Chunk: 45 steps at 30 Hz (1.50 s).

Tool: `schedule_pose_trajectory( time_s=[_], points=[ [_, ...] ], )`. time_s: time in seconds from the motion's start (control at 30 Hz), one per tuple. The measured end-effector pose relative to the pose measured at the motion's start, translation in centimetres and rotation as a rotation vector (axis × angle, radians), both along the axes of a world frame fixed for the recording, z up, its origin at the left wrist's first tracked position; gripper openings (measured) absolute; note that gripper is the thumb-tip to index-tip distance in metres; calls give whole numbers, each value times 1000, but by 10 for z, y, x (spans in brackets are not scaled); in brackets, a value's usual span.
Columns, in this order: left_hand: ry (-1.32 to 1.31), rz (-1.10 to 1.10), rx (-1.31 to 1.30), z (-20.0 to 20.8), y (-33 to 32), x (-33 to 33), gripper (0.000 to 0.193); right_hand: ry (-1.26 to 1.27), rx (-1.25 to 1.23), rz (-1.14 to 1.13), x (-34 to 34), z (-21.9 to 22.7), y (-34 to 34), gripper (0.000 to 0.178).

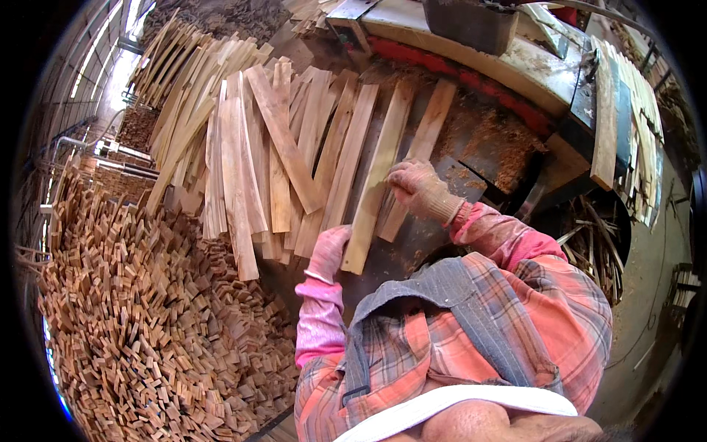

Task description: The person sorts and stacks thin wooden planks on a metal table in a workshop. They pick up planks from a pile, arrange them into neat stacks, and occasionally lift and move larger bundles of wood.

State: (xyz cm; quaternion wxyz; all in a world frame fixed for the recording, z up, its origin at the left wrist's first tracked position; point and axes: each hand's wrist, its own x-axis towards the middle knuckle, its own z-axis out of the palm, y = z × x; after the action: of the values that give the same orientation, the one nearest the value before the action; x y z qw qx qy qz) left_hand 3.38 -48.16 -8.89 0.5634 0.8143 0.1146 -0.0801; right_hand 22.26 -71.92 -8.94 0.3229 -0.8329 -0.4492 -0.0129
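Observation:
A pale yellowish wooden board [378, 173] slants in front of me, its near end close to my body. My left hand [329, 253], in a pinkish work glove, is closed at the board's left edge by that near end. My right hand [423, 188], gloved with a knit cuff, has its fingers curled on the right edge farther up. Just right of the board lies another plank [433, 121], partly behind my right hand. To the left, a reddish-brown plank [350, 158] lies alongside, and one plank [283, 140] rests crosswise over several others.
A huge heap of short cut wood pieces [162, 324] fills the left side. Longer slats [199, 96] are piled at the far left. A sawdust-covered machine table [471, 62] stands at the far right, with sawdust [508, 147] below it and wood offcuts [600, 239] nearby.

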Motion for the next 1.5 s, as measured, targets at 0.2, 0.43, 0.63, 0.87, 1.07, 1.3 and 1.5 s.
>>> schedule_pose_trajectory(
  time_s=[0.2, 0.43, 0.63, 0.87, 1.07, 1.3, 1.5],
  points=[
    [-105, 285, 573, -11, -38, -30, 52, 23, -25, -8, 4, 1, 14, 25],
    [-259, -5, 856, -15, -47, -30, 55, 59, 226, 60, 14, 35, 0, 15],
    [-599, -36, 762, -38, -40, 36, 55, -396, 605, 338, -3, 227, -70, 22],
    [-627, 224, 454, -52, -38, 82, 49, -242, 644, 686, -35, 264, -54, 16],
    [-592, 403, 426, -55, -60, 137, 47, -40, 698, 823, -37, 254, -30, 12],
    [-639, 309, 693, -32, -39, 102, 47, 151, 700, 760, -15, 242, -40, 9],
    [-405, 201, 1052, -16, -10, 9, 54, 17, 148, 243, -10, 105, -6, 25]
  ],
)
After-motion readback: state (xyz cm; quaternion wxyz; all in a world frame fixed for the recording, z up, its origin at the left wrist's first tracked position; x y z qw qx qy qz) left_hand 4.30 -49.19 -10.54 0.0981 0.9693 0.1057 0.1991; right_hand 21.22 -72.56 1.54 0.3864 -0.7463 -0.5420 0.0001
